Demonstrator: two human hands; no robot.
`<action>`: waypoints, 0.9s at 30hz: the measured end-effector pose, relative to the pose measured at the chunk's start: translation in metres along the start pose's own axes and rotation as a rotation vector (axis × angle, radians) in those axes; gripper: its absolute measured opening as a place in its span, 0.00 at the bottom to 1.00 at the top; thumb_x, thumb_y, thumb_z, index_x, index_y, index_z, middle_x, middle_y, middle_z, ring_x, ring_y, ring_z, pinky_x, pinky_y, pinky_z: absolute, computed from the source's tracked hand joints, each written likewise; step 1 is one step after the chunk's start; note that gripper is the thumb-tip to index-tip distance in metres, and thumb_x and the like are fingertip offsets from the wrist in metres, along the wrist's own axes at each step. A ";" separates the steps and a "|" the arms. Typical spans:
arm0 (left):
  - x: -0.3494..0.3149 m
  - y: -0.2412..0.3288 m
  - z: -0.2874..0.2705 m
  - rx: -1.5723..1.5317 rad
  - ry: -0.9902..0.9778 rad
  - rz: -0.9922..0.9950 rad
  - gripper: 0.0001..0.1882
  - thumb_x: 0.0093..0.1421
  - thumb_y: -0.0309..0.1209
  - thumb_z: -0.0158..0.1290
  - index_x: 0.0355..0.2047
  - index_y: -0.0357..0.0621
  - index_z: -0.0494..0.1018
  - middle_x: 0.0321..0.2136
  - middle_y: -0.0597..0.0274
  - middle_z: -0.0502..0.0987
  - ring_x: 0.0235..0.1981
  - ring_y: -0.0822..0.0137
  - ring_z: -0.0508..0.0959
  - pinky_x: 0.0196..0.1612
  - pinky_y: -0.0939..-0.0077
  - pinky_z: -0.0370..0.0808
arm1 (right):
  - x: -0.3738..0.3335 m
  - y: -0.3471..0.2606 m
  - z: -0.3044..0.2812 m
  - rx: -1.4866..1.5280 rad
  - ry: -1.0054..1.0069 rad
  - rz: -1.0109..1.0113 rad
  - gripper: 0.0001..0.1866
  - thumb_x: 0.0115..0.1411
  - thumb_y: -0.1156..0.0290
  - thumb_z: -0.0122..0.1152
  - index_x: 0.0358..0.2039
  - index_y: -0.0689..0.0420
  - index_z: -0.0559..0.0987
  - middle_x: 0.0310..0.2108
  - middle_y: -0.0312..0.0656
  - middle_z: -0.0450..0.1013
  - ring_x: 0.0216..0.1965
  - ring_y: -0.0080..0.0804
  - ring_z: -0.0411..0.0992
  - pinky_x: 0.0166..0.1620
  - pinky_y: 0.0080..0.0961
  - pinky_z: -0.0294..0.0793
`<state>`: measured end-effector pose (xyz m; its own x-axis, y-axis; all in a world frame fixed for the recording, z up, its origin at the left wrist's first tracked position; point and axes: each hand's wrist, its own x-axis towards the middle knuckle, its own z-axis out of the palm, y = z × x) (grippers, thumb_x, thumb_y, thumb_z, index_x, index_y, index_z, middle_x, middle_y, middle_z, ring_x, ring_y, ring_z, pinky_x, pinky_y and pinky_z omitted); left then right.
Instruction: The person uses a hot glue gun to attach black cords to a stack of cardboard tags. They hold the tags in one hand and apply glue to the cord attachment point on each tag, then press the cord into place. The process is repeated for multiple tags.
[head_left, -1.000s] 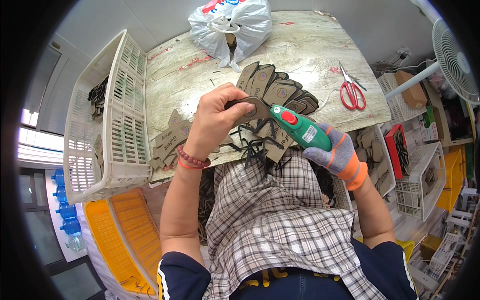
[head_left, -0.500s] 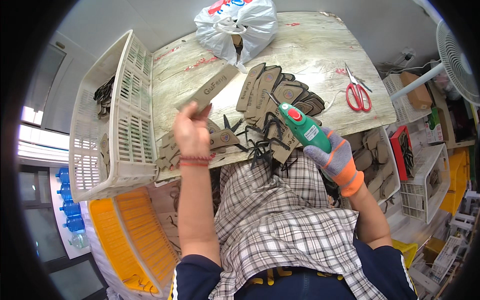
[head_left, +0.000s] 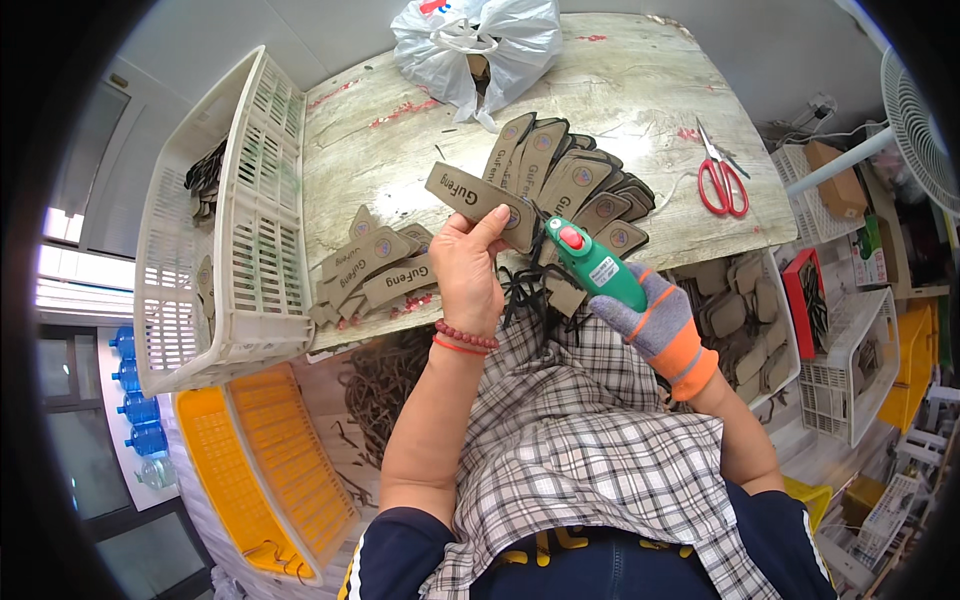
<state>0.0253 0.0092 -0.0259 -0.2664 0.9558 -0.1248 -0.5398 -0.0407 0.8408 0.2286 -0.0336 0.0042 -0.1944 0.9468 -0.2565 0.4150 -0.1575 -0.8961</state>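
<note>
A brown cardboard tag (head_left: 480,203) is pinched by the bare left hand (head_left: 467,268) above the table (head_left: 640,110). A green tagging gun (head_left: 593,266) is gripped firmly by the gloved right hand (head_left: 650,318), its tip touching the tag's end.

A small workshop for piecework is being shown. A worn wooden worktable (head_left: 640,90) is being covered with stacks of identical brown card tags (head_left: 560,175), with red scissors (head_left: 722,180) lying beside them. White plastic crates (head_left: 250,200) and an orange crate (head_left: 260,470) are being kept around it, more tags are being stored in side baskets (head_left: 850,370), and a standing fan (head_left: 915,120) is being kept nearby.
</note>
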 end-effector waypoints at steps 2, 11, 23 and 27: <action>0.001 -0.002 0.000 0.011 0.002 0.018 0.05 0.55 0.21 0.52 0.33 0.34 0.72 0.30 0.58 0.77 0.30 0.70 0.77 0.35 0.76 0.76 | 0.000 0.000 -0.001 -0.012 0.002 -0.014 0.29 0.47 0.54 0.68 0.43 0.61 0.72 0.23 0.39 0.74 0.22 0.21 0.71 0.26 0.20 0.71; -0.004 -0.003 0.000 0.068 0.000 -0.038 0.06 0.53 0.20 0.53 0.34 0.35 0.73 0.30 0.60 0.78 0.28 0.73 0.76 0.33 0.81 0.73 | 0.004 -0.003 -0.004 -0.015 -0.006 -0.081 0.25 0.48 0.57 0.67 0.41 0.61 0.72 0.21 0.36 0.72 0.18 0.16 0.65 0.23 0.16 0.65; 0.025 -0.004 -0.031 0.044 0.217 -0.135 0.15 0.59 0.29 0.50 0.44 0.33 0.68 0.37 0.53 0.75 0.34 0.60 0.76 0.39 0.69 0.74 | 0.001 0.021 -0.020 0.156 0.122 0.085 0.28 0.48 0.58 0.68 0.44 0.63 0.72 0.21 0.34 0.71 0.19 0.16 0.65 0.23 0.15 0.65; 0.124 -0.042 -0.028 1.254 0.195 0.357 0.19 0.52 0.37 0.56 0.43 0.43 0.73 0.38 0.55 0.75 0.39 0.56 0.73 0.44 0.62 0.69 | 0.005 0.021 -0.017 0.021 0.176 -0.026 0.27 0.48 0.59 0.68 0.43 0.63 0.72 0.25 0.37 0.72 0.24 0.17 0.67 0.26 0.17 0.68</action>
<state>-0.0080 0.1216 -0.0915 -0.4058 0.8872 0.2196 0.6578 0.1167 0.7441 0.2517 -0.0276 -0.0100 -0.0454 0.9849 -0.1672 0.3930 -0.1363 -0.9094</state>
